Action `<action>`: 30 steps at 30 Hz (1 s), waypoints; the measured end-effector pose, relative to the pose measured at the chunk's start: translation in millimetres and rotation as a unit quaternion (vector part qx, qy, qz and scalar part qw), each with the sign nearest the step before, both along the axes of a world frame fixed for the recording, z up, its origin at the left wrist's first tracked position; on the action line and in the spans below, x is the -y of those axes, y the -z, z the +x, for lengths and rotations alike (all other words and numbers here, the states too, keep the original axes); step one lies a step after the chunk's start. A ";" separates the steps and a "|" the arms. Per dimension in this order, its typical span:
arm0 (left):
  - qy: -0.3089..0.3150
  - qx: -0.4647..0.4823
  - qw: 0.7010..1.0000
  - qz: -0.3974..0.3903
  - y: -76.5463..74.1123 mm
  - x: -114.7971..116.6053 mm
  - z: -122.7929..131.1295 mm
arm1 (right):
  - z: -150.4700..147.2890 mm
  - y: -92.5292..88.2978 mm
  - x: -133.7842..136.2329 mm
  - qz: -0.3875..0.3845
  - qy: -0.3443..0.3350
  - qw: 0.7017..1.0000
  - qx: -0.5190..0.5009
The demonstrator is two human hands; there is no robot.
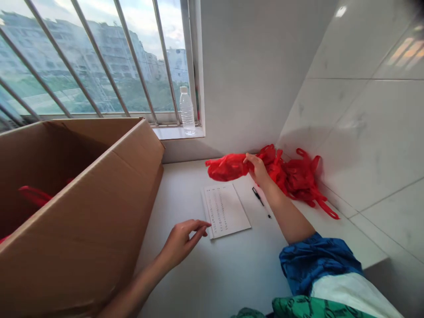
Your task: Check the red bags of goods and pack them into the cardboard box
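Note:
My right hand (257,170) pinches a crumpled red plastic bag (228,168) by its right end, above the far edge of the notepad. More red plastic bags (294,174) lie bunched up just beyond and to the right of that hand. My left hand (187,238) holds nothing; its fingers are loosely bent, the fingertips beside the lower left edge of the notepad (238,212). Rows of small handwritten marks run down the page. A black pen (260,198) lies to the right of the pad, close to my right forearm.
A tall open cardboard box (109,198) stands on the left, with some red plastic inside. On the windowsill is a clear plastic bottle (187,112) with a white cap, near the barred window. A tiled wall (374,145) borders the white table (205,274) on the right.

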State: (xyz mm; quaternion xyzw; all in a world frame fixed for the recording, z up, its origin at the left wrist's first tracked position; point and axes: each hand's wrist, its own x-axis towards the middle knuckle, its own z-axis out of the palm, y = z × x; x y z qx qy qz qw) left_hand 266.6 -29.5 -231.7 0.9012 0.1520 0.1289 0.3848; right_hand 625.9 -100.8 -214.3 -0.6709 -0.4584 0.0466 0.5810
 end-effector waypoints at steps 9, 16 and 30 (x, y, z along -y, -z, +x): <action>-0.085 0.149 0.985 0.030 -2.4 -2.4 44.8 | -37.6 30.9 40.2 -0.158 -0.097 0.969 0.164; -0.034 -0.006 0.984 0.177 -11.2 -15.2 101.5 | -69.5 -14.6 53.0 -0.129 -0.014 0.961 0.244; -0.088 0.040 0.987 0.126 -20.9 -31.3 94.2 | -103.1 13.7 31.7 -0.180 -0.060 0.956 0.222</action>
